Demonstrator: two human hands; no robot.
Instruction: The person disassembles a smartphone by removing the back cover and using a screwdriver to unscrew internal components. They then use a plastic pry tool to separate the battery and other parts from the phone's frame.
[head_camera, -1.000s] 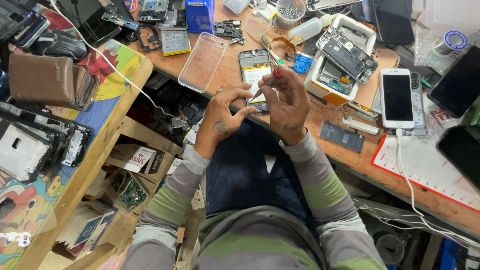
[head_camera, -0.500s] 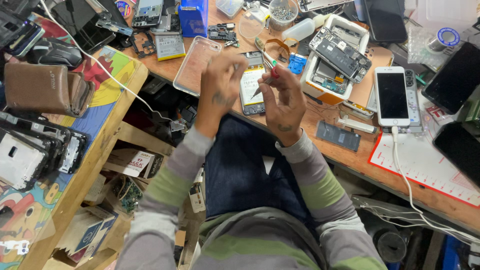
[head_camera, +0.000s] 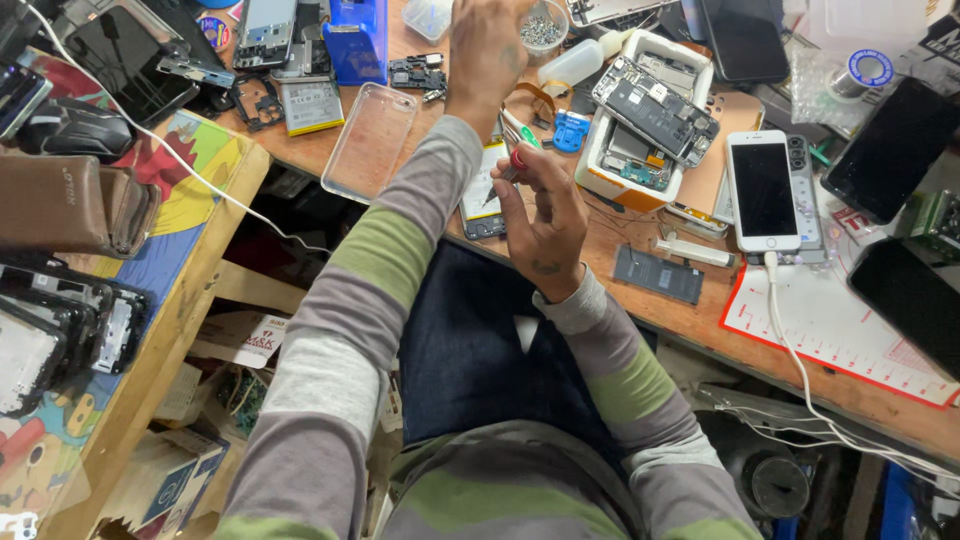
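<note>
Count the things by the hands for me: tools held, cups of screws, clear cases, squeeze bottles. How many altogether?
tool, in the right hand: 1
cup of screws, at the left hand: 1
clear case: 1
squeeze bottle: 1
Total: 4

1. Small clear cup of screws (head_camera: 541, 30): round, filled with tiny grey metal bits, upright just behind the open phone (head_camera: 655, 105).
2. Screwdriver (head_camera: 515, 160): thin, red-collared, tilted, left of that phone, above a small opened device (head_camera: 482, 195).
</note>
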